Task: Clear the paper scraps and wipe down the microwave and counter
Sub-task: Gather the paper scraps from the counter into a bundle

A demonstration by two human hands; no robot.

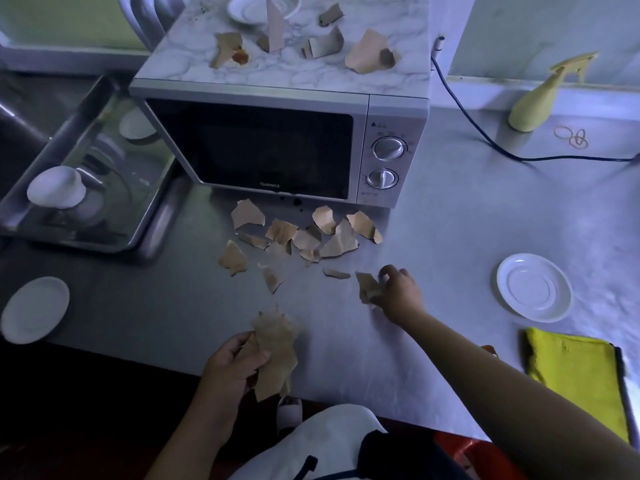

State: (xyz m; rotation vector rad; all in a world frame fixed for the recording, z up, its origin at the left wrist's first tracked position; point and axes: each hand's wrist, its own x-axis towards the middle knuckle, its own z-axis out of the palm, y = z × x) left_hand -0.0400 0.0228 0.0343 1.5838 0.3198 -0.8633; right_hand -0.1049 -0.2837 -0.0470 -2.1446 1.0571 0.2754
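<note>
Brown paper is in both my grips: my left hand (232,362) has its fingers curled round a bundle of torn scraps (275,355), held over the near edge of the steel counter (450,237), and my right hand (398,289), further out, pinches a single scrap (367,287) low at the counter surface. Beyond that, a loose heap of scraps (304,237) lies spread just in front of the microwave (256,147), whose door is closed. More torn pieces (325,46) sit on its marbled top, near a white dish (239,13). To my right lie a yellow cloth (575,372) and a white saucer (533,287); a yellow spray bottle (540,98) stands by the wall
</note>
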